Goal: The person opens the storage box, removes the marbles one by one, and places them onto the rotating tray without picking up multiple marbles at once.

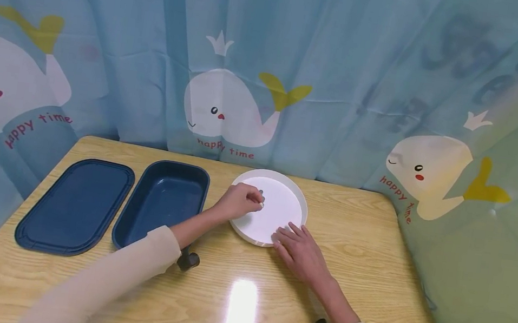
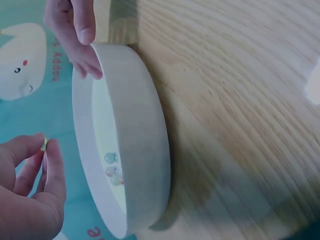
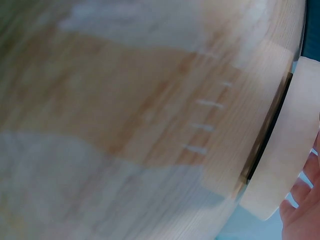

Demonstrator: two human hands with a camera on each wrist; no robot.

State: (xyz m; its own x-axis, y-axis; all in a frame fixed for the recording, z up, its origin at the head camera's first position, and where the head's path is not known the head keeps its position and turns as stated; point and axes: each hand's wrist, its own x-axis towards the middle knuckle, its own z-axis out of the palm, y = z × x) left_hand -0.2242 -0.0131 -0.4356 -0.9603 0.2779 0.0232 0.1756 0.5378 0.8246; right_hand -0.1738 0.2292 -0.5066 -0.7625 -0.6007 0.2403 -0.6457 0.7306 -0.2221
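Note:
My left hand (image 1: 240, 201) is over the left part of a round white tray (image 1: 286, 209). Between thumb and fingertips it pinches a small yellowish glass marble (image 2: 44, 145), mostly covered by the fingers. Several clear glass marbles (image 2: 111, 158) lie together on the tray's floor, beside that hand. At the tray's near right rim rests my right hand (image 1: 300, 251), its fingers loosely spread and reaching over the edge. In the right wrist view only part of the right hand (image 3: 305, 207) shows beside the tray's wall (image 3: 287, 135).
Left of the tray stands a deep dark blue container (image 1: 162, 203), partly behind the left forearm. Farther left a flat dark blue lid (image 1: 76, 205) lies on the wooden table (image 1: 350, 217). A blue whale-print curtain (image 1: 342, 85) hangs along the table's back edge.

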